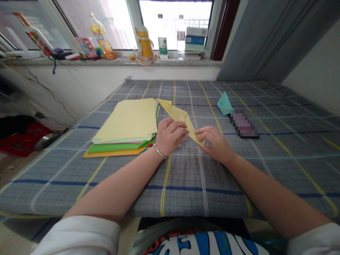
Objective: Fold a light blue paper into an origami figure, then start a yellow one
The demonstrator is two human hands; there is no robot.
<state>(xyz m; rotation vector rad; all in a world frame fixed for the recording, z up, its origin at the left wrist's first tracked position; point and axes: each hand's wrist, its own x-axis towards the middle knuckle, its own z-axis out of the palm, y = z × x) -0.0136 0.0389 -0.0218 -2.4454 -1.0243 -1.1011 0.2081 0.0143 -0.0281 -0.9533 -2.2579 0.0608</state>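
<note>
A folded yellow paper (178,114) lies slanted on the grey plaid cloth (186,177), one long narrow strip pointing away to the upper left. My left hand (170,135) is curled over its middle, fingers pressing the fold. My right hand (216,143) pinches the near tip of the paper between thumb and fingers. A thin bracelet sits on my left wrist.
A stack of coloured paper sheets (127,125), yellow on top, lies left of my hands. A folded teal paper shape (224,103) and a blurred-out object (243,124) lie to the right. Bottles (162,37) and boxes stand on the windowsill behind.
</note>
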